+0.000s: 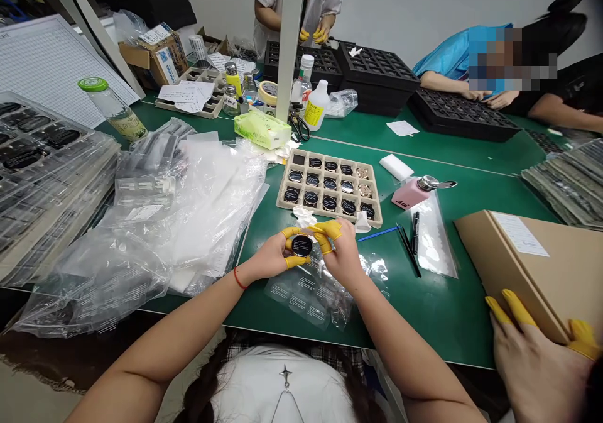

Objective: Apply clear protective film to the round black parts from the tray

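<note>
My left hand point(277, 253), in yellow finger cots, grips a round watch head point(302, 246) by its edge; its black face bears fine white print. Right beside it, my right hand point(335, 242) has its yellow-tipped fingers pinched together at the upper right of the watch head. What they hold, if anything, is too small to make out. Just beyond the hands stands a beige compartment tray point(281, 204) with several similar black-faced pieces and a few rose-gold ones. Crumpled white tissue point(305, 215) lies at its front edge. Clear printed film point(301, 294) spreads under my hands.
Plastic bags point(202, 184) and stacked trays point(56, 184) fill the left. To the right are a pink pump bottle point(409, 194), tweezers point(409, 252), a marker point(415, 233) and a carton point(532, 266) held by another person's hand point(537, 354). Co-workers handle black trays point(461, 115) opposite.
</note>
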Available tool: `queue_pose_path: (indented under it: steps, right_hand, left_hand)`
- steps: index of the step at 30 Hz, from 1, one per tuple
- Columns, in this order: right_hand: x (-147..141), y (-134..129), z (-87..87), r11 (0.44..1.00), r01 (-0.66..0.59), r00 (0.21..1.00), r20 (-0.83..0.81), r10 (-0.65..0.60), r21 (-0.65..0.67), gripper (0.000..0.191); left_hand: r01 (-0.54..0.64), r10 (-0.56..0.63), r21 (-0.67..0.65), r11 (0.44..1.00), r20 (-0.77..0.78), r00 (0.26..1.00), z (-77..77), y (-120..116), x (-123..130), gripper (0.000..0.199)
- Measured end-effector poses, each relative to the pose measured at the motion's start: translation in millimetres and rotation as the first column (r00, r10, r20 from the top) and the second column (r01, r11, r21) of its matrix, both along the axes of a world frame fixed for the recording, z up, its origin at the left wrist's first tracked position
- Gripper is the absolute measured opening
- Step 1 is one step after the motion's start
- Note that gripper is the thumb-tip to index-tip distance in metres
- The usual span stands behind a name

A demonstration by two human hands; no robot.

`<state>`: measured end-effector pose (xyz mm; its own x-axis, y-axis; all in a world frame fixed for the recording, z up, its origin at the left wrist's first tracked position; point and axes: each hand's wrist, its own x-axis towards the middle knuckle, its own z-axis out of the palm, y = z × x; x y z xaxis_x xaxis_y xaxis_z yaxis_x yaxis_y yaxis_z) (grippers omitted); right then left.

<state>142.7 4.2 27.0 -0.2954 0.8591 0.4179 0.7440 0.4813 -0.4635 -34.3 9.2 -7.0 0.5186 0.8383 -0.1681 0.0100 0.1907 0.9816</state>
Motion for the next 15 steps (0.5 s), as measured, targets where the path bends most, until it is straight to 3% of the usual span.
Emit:
queue_pose_path:
  steps: [5, 9, 15]
  right_hand:
    - [8, -7, -2.1, 0.986, -0.164, 0.975, 0.157, 0.157, 0.033, 0.036]
    - [10, -16, -13.1, 0.976, -0.209, 0.958, 0.214, 0.192, 0.059, 0.043]
    - [6, -27, -23.3, 0.967, -0.222, 0.964, 0.176, 0.199, 0.123, 0.044]
  left_hand:
    - [0.008, -0.005, -0.038, 0.999, 0.062, 0.998, 0.7, 1, 0, 0.055]
    - [-0.028, 0.030, -0.039, 0.999, 0.060, 0.998, -0.5, 1, 0, 0.052]
    - [-0.044, 0.045, -0.029, 0.999, 0.051, 0.998, -1.6, 2, 0, 0.051]
